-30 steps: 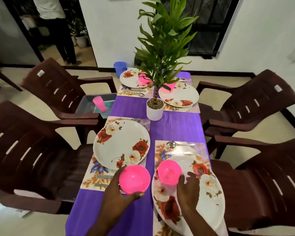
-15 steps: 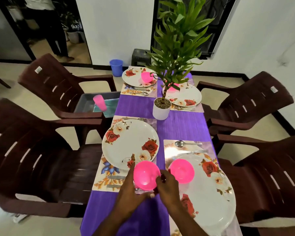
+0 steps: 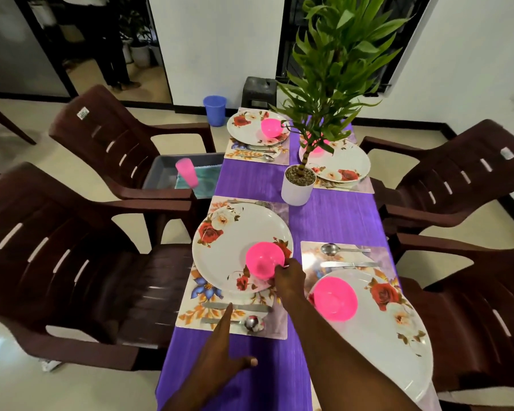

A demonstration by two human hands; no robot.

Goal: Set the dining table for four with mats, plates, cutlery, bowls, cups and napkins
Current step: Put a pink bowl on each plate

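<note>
Four floral plates lie on floral mats on the purple table (image 3: pixel 333 223). On the near left plate (image 3: pixel 229 247) sits a pink bowl (image 3: pixel 263 258); my right hand (image 3: pixel 288 277) grips its near right rim. My left hand (image 3: pixel 224 348) hovers open over the purple cloth, fingers straight, just below that mat's knife and spoon (image 3: pixel 252 323). The near right plate (image 3: pixel 392 330) carries another pink bowl (image 3: pixel 334 298), with a spoon (image 3: pixel 331 249) and knife beyond it. The two far plates (image 3: pixel 250 129) each hold a pink bowl (image 3: pixel 270 127).
A potted plant (image 3: pixel 298 185) stands mid-table. Brown plastic chairs (image 3: pixel 72 262) line both sides. A grey bin (image 3: pixel 166 170) on the far left chair holds a pink cup (image 3: pixel 187 172) and teal cloth. A blue cup (image 3: pixel 215 109) and black stool sit beyond. A person stands in the doorway.
The pink bowl went from my left hand to my right and now sits on the near left plate. My left hand has let go and drawn back, open.
</note>
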